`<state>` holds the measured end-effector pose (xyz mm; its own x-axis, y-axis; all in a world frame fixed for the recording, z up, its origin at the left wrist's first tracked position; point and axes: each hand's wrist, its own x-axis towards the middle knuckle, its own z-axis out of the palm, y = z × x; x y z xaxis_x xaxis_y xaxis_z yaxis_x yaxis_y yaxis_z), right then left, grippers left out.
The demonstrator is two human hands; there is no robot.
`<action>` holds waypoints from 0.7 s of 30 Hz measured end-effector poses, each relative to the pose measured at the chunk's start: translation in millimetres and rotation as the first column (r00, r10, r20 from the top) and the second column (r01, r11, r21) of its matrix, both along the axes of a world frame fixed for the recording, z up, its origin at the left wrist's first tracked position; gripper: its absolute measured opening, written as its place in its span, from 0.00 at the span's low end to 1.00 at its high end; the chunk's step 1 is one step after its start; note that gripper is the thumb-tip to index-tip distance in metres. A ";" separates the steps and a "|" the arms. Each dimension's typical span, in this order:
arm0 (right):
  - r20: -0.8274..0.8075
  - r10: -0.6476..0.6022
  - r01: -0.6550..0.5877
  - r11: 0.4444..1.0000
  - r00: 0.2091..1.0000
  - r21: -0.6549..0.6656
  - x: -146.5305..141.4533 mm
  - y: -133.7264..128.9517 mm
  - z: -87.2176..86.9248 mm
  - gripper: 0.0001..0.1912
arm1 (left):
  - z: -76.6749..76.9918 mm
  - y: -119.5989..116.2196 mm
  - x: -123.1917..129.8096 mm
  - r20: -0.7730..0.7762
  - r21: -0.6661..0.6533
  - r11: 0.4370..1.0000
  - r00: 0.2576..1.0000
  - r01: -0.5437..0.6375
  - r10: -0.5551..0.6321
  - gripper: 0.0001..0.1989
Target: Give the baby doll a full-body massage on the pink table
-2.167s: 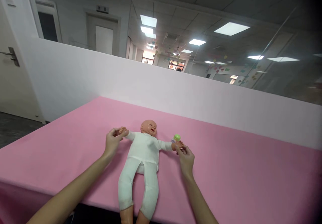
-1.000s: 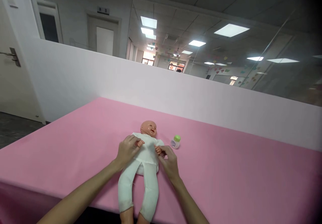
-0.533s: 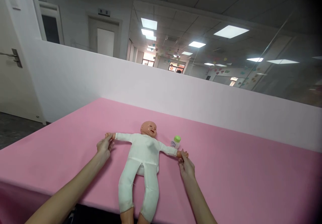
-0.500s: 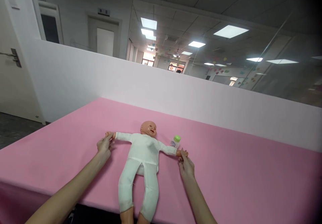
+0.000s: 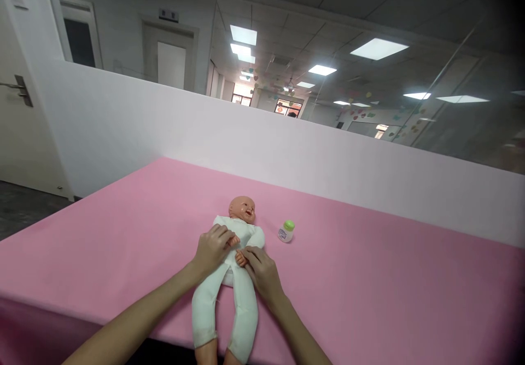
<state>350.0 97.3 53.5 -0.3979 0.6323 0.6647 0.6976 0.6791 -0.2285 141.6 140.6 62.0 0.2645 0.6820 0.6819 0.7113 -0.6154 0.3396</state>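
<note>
A baby doll [image 5: 241, 209] in a white top and trousers lies on its back on the pink-covered table [image 5: 361, 288], its legs towards me. My left hand [image 5: 214, 247] is closed on the doll's arm at the left of the view, near the small hand. The doll's other arm is gripped near its hand by my right hand [image 5: 262, 272]. Both doll arms are bent in, so the small hands rest over the chest and belly, close to each other. My fingers partly cover the doll's forearms.
A small clear jar with a green lid [image 5: 286, 231] stands on the table, right of the doll. Behind the table runs a low white wall [image 5: 254, 140] with glass above it. A door [image 5: 28, 119] is at the far left.
Both my hands have moved inward, bringing the doll's arms from stretched out sideways to folded over its front. The doll's body and the jar have stayed in place.
</note>
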 end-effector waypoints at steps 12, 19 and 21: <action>-0.806 -0.415 0.138 0.908 0.422 -0.395 62.1 12.3 16.8 0.22 | 9.5 11.2 -43.6 0.836 -0.339 0.941 0.462 0.013 0.295 0.14; -0.830 -0.558 -0.049 0.829 0.011 -0.557 106.9 24.1 -20.9 0.24 | -8.9 30.7 -78.8 0.752 -0.584 0.771 -0.187 0.253 0.631 0.14; -0.833 -0.552 -0.074 0.833 -0.040 -0.548 106.7 24.4 -22.4 0.23 | -7.9 30.3 -80.7 0.736 -0.600 0.761 -0.202 0.248 0.646 0.13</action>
<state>456.8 121.8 31.1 0.6315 0.7726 -0.0648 -0.3060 0.1716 -0.9364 60.9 170.9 54.1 -0.5304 0.7317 -0.4280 -0.6176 0.0122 0.7864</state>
